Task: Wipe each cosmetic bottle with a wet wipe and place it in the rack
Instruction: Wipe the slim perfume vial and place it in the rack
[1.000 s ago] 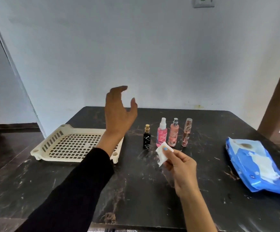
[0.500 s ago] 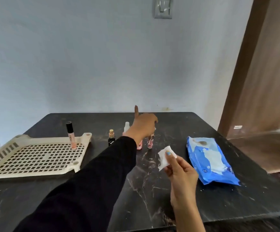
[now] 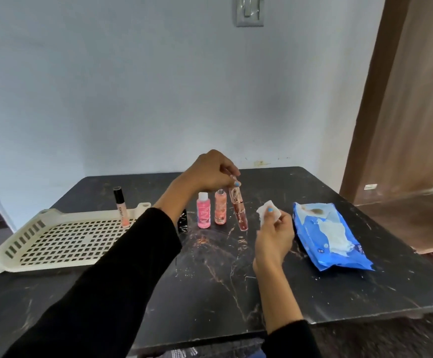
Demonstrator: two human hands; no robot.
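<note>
Left hand (image 3: 211, 173), fisted over bottle row half second ago, now pinches slim pink tube (image 3: 239, 208) by cap, apparently lifted off desk (image 3: 236, 280). Right hand (image 3: 274, 235) still pinches wet wipe (image 3: 268, 211). Wiping next.

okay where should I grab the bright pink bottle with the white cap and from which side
Grip the pink bottle around its straight body just under the white cap, coming down from above and the front. It stands upright with another bottle close on its right, so side approaches look cramped.

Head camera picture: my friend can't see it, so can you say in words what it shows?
A left hand pinches the top of a slim pink tube on a black table, while the right hand holds a white wipe. A cream rack with one lip gloss is to the left.
</note>
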